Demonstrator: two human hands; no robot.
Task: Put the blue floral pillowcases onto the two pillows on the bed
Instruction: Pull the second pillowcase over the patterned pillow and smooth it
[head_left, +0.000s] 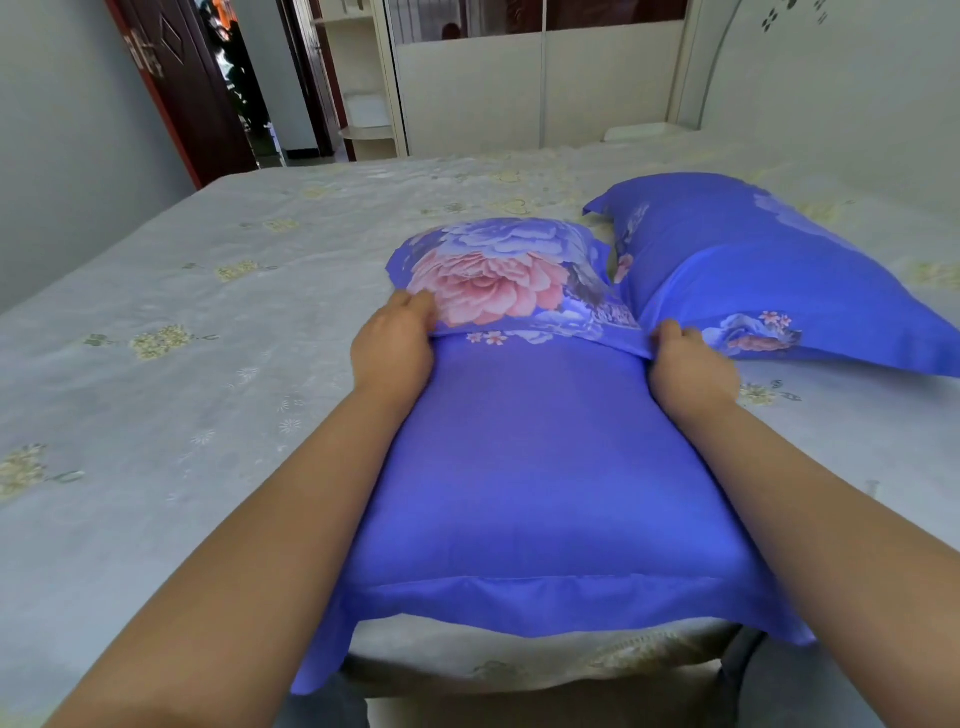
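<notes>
A pillow in a blue floral pillowcase (524, 467) lies lengthwise in front of me at the near edge of the bed, its far end printed with a big pink and blue flower. My left hand (395, 348) grips the case's left side where the floral flap overlaps the plain blue part. On the right side my right hand (691, 364) grips the same flap edge. A second pillow in a matching blue floral pillowcase (753, 270) lies to the right, farther back, touching the first one's far corner.
The bed (218, 322) has a pale sheet with yellow flower prints, spreading wide to the left and back. A white headboard (857, 78) stands at the right. A wardrobe (467, 88) and an open dark door (182, 88) lie beyond the bed.
</notes>
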